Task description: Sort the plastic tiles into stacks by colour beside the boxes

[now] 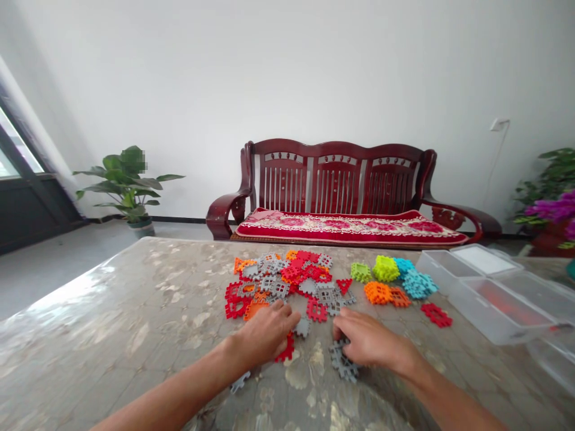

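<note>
My left hand (269, 330) reaches over the near edge of a loose heap of plastic interlocking building pieces (269, 281) in red, grey and orange. Its fingers are bent and partly hidden. A grey piece (303, 327) lies by its fingertips, and a red piece (286, 349) shows beneath the palm. My right hand (368, 340) is curled at a small group of grey interlocking pieces (344, 366) on the table, thumb and fingers closed at their upper edge. Another grey piece (239, 382) lies under my left forearm, partly covered.
Sorted piles stand to the right: green pieces (385, 269), blue pieces (418, 284), orange pieces (378, 293) and a red group (436, 315). Beyond them is a clear plastic box (487, 311) with red inside. A wooden bench (335, 179) stands behind the table (135, 347).
</note>
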